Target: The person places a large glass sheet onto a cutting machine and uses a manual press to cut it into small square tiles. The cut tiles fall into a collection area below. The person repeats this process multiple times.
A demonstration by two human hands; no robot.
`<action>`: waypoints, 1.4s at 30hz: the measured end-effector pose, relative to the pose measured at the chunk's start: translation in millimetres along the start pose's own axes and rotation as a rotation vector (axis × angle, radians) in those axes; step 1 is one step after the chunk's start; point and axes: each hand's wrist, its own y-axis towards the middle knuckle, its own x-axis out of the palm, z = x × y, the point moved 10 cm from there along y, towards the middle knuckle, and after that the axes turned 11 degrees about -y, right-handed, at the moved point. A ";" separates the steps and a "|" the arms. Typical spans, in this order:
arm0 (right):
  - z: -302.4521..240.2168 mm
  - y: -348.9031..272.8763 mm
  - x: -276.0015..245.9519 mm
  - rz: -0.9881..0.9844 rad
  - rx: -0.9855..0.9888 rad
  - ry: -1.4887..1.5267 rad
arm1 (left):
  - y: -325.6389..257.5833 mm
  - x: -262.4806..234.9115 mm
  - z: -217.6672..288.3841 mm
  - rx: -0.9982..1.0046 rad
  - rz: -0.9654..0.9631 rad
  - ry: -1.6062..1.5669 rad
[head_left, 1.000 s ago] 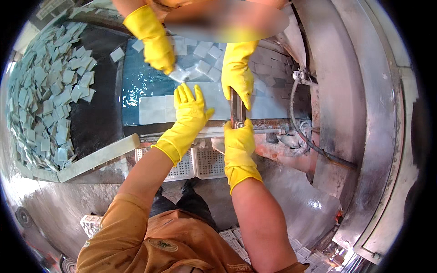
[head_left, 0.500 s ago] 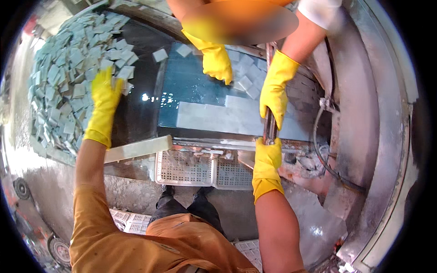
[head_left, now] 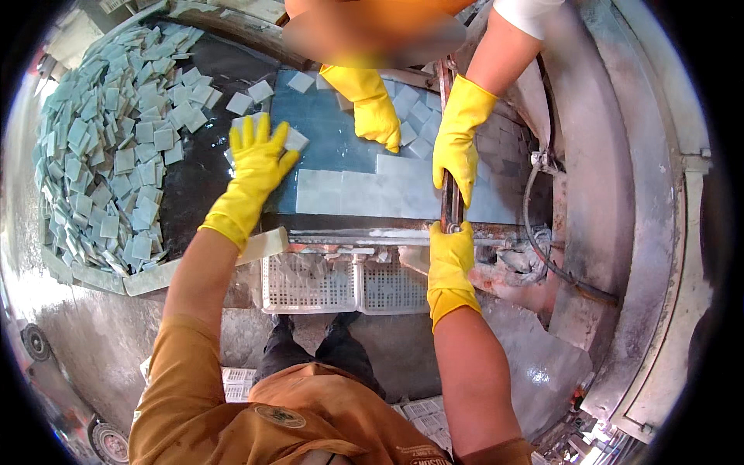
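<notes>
My left hand lies open-fingered on a small pale tile at ten o'clock; my right hand clamps the rusty bar. Mid-placement, I judge; next needs careful alignment.

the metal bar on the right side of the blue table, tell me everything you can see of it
The metal bar is long, thin, dark and rusty-looking, running from the table's near edge toward its far side. The right hand in a yellow glove grips its near end. A co-worker's gloved hand clasps it further up. Pale square tiles lie just left of it.
</notes>
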 end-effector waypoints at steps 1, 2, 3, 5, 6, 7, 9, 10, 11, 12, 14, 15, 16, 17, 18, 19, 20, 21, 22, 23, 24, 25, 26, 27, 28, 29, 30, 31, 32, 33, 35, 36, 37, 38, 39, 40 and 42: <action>-0.8 -0.8 -1.0 0.003 0.000 -0.005 | 6.2 6.0 16.7 0.009 -0.037 -0.010; -3.5 -1.7 -2.1 0.006 -0.005 -0.008 | 11.7 7.8 33.3 0.062 -0.031 -0.049; -3.5 -3.1 -3.0 0.007 -0.004 -0.013 | 12.3 13.6 51.3 0.116 -0.038 -0.092; -3.2 -2.1 -5.4 0.004 -0.010 -0.004 | 17.4 29.9 77.0 0.134 -0.096 -0.085; -1.6 -1.8 -6.1 0.005 -0.006 -0.004 | 20.3 35.3 90.0 0.150 -0.124 -0.078; 1.4 -1.1 -6.0 0.011 0.005 -0.014 | 23.4 34.6 101.0 0.132 -0.093 -0.125; -6.8 -2.1 -7.2 0.012 0.000 -0.013 | 21.4 57.9 110.5 0.035 -0.069 -0.060; -10.4 -4.9 -8.5 0.005 -0.007 -0.009 | 13.1 64.0 122.3 0.005 -0.025 -0.057; -12.2 -5.5 -9.3 -0.003 -0.006 -0.010 | 3.0 64.6 138.8 -0.023 0.022 -0.059; -11.9 -5.5 -9.4 -0.011 -0.001 -0.011 | -5.7 63.3 159.2 -0.010 0.016 -0.099; -10.2 -4.0 -8.5 -0.020 0.008 -0.008 | -18.3 57.2 181.9 0.024 -0.053 -0.144; -6.2 -2.3 -7.2 -0.015 0.013 0.000 | -20.1 54.3 185.1 0.063 -0.077 -0.209; -0.6 2.2 0.4 0.007 0.006 0.018 | -16.1 50.2 178.9 0.111 -0.096 -0.292; 2.2 2.9 3.0 0.008 0.003 0.027 | -8.3 35.0 168.9 0.162 -0.126 -0.371; 10.3 4.0 1.7 0.017 0.012 0.030 | 5.3 21.0 160.6 0.137 -0.250 -0.413; 3.6 3.3 1.0 0.019 -0.012 0.042 | 3.7 1.2 132.2 0.276 0.045 -0.398; 1.7 1.1 -1.0 0.023 -0.006 0.031 | 12.1 -4.9 109.7 0.243 0.052 -0.355; -4.0 -0.5 -4.3 0.029 -0.012 0.026 | 13.8 -6.1 84.1 0.241 0.145 -0.218; -4.1 -1.1 -6.8 0.036 -0.007 0.020 | 23.4 -9.1 69.7 0.220 0.105 -0.161; -5.4 -3.9 -9.2 0.040 -0.006 0.011 | 28.4 -4.6 57.8 0.195 0.059 -0.060; -4.6 -2.7 -6.7 0.057 -0.014 0.007 | 33.1 0.9 56.7 0.207 0.042 -0.052; -3.5 -1.0 -5.7 0.037 -0.007 0.014 | 35.0 7.1 58.1 0.220 0.026 -0.044; -7.1 -0.8 -1.2 0.010 -0.011 0.022 | 30.0 16.3 57.6 0.227 0.061 -0.024; -6.3 -1.1 0.6 -0.013 -0.004 0.024 | 25.9 22.9 69.3 0.241 0.093 -0.012; -6.9 -1.4 1.3 0.006 -0.014 0.025 | 22.3 40.9 73.8 0.169 0.001 -0.027; 1.2 1.7 2.6 0.018 -0.002 0.028 | 18.6 42.7 100.1 0.105 -0.051 -0.070; 2.6 3.4 3.9 0.026 -0.005 0.038 | 8.7 47.2 116.9 0.068 -0.081 -0.090; 5.9 5.4 9.2 0.014 -0.007 0.056 | -1.5 49.6 132.5 0.058 -0.072 -0.057; 3.8 4.4 9.5 0.000 -0.009 0.061 | -8.9 51.4 144.9 0.066 -0.057 -0.095; -0.5 2.9 8.7 -0.015 -0.013 0.068 | -13.7 56.9 157.1 0.064 -0.103 -0.149; -6.3 1.1 2.1 -0.031 -0.010 0.052 | -32.1 49.7 186.6 0.264 -0.093 -0.338; -6.8 -0.1 -1.3 -0.036 -0.007 0.039 | -33.5 44.6 187.4 0.268 -0.119 -0.383; -7.5 -0.1 -2.9 -0.034 -0.007 0.025 | -28.0 30.1 180.9 0.295 -0.049 -0.393; -1.8 0.5 -3.6 -0.015 -0.002 0.014 | -20.2 16.6 169.2 0.328 0.015 -0.411; 0.9 1.0 -2.5 -0.001 -0.003 0.004 | -13.8 5.9 153.2 0.359 0.076 -0.425; 5.1 2.5 1.3 0.025 -0.005 -0.002 | -6.1 0.1 128.3 0.322 0.127 -0.400; 2.6 0.2 1.8 -0.010 0.010 0.012 | 3.0 -6.1 84.3 0.206 0.178 -0.329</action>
